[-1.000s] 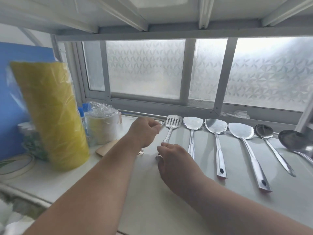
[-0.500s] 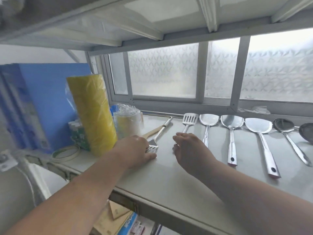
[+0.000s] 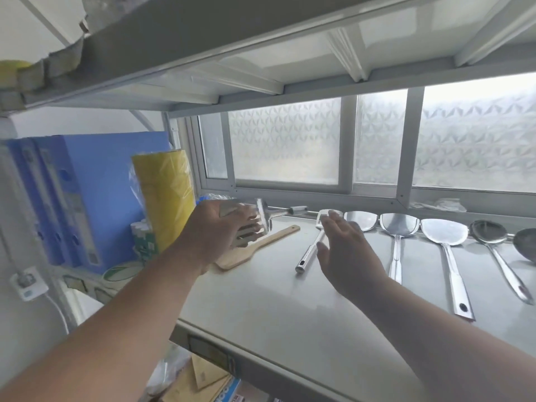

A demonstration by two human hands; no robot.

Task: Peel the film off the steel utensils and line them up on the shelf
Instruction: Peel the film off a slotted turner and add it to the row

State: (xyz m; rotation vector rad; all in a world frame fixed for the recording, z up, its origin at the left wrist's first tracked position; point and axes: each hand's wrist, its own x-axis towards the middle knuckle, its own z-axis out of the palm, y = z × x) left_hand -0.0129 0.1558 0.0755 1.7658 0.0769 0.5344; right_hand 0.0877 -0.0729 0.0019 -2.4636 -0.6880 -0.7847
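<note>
Head view: the left hand (image 3: 220,230) is raised above the shelf (image 3: 290,314), its fingers (image 3: 249,224) curled around the slotted head of a steel turner (image 3: 262,217). The turner's handle points away toward the window (image 3: 284,149), clear of the shelf. Under this hand lies one wooden spatula (image 3: 261,246), flat on the shelf.

The right hand (image 3: 345,250) hovers just right of it with fingers straight and spread, grasping nothing. It partly covers the head of a slotted turner (image 3: 310,250) lying on the shelf, handle toward the viewer.

Right of that hand, five more steel utensils lie in a row, heads at the window: three spatulas (image 3: 397,230) and two spoons (image 3: 490,233), the last cut off by the frame edge.

At the left stand one yellow wrapped roll (image 3: 165,192) and blue binders (image 3: 58,198).
</note>
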